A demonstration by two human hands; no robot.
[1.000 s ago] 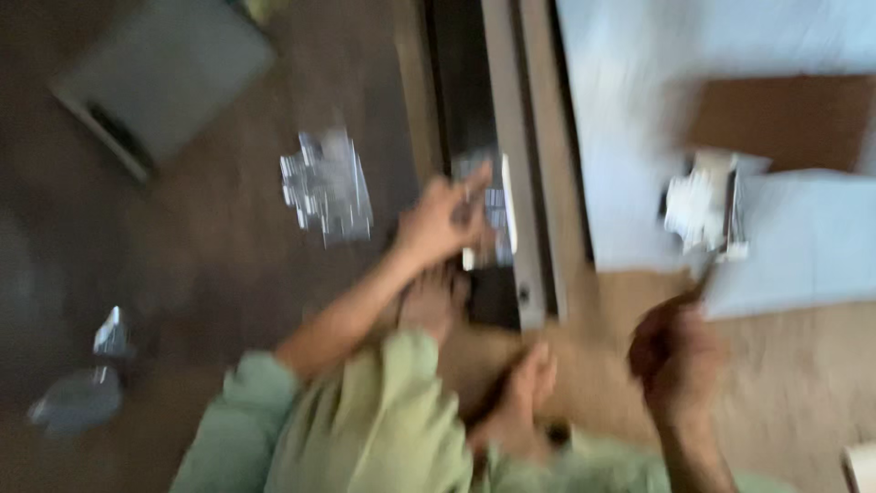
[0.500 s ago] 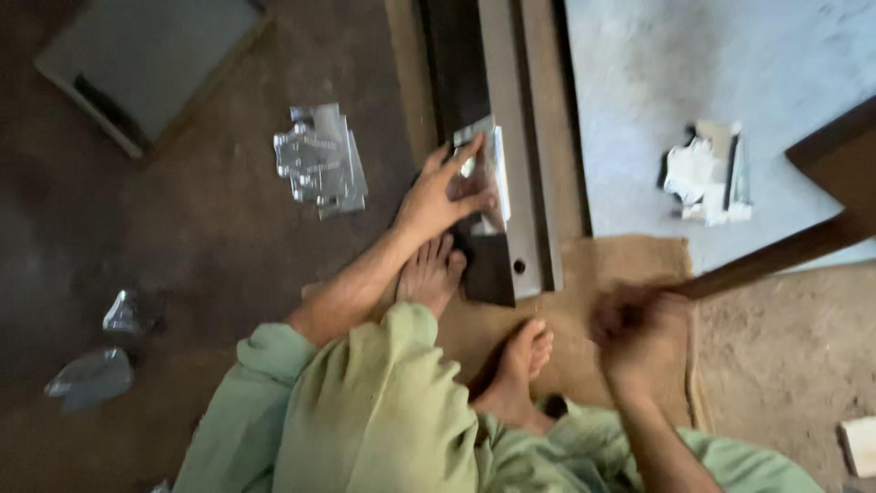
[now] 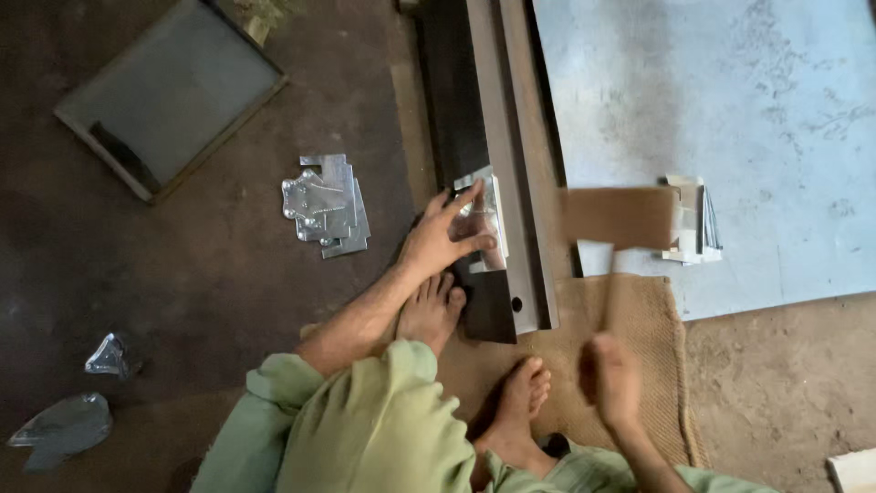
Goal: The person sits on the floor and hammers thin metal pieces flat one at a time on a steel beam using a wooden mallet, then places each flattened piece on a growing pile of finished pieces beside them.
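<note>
My left hand (image 3: 443, 239) presses a small shiny sheet-metal piece (image 3: 490, 212) against a long dark steel beam (image 3: 497, 119) that lies on the floor. My right hand (image 3: 613, 382) grips the handle of a wooden mallet (image 3: 619, 217). The mallet is blurred with motion, and its brown head hangs just right of the beam, level with the metal piece. My bare left foot (image 3: 429, 310) rests at the near end of the beam, and my right foot (image 3: 522, 393) sits on the mat.
A stack of cut metal blanks (image 3: 324, 205) lies left of the beam. A framed grey panel (image 3: 169, 96) is at the far left. A large metal sheet (image 3: 730, 100) carries folded pieces (image 3: 695, 219). Metal scraps (image 3: 64, 427) lie at the lower left, and a burlap mat (image 3: 652, 315) is under me.
The mallet has swung from the right, over the large sheet, to just beside the beam. My left hand has stayed on the metal piece.
</note>
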